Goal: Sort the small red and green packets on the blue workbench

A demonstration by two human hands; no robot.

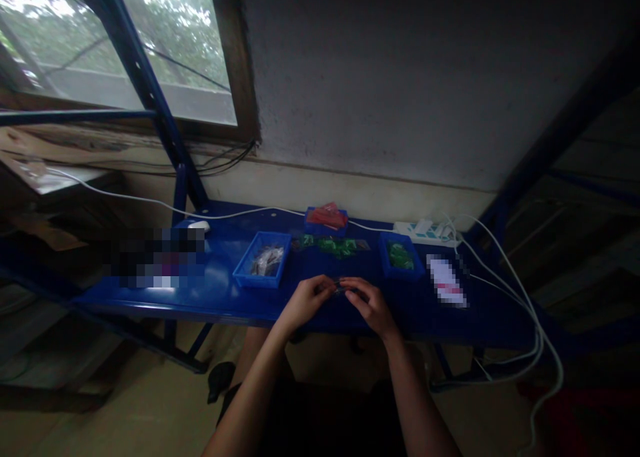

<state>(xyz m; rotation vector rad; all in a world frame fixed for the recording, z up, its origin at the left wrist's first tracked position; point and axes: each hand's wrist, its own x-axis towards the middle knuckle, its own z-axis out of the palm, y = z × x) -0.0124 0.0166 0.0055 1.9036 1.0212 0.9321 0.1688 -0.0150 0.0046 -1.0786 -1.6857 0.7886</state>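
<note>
My left hand [311, 299] and my right hand [369, 303] meet over the front part of the blue table [200, 293]. Fingers and thumbs are closed in a pinch on both sides. Between the fingertips is a small dark, partly shiny thing [339, 286], too small and dim to name. Left of my hands stands a blue tray [257, 281] of small clear-and-grey packets [269, 260]. To the right, another blue tray [404, 272] holds green pieces [399, 254]. Beyond my fingers lies a row of clear packets with green contents [334, 245].
A third blue tray [313, 228] with red packets [327, 215] sits at the back. White power strip [425, 233] and cables [505, 280] run along the right. A white mouse [199, 226] lies at left. Blue posts [145, 83] rise at the table's sides.
</note>
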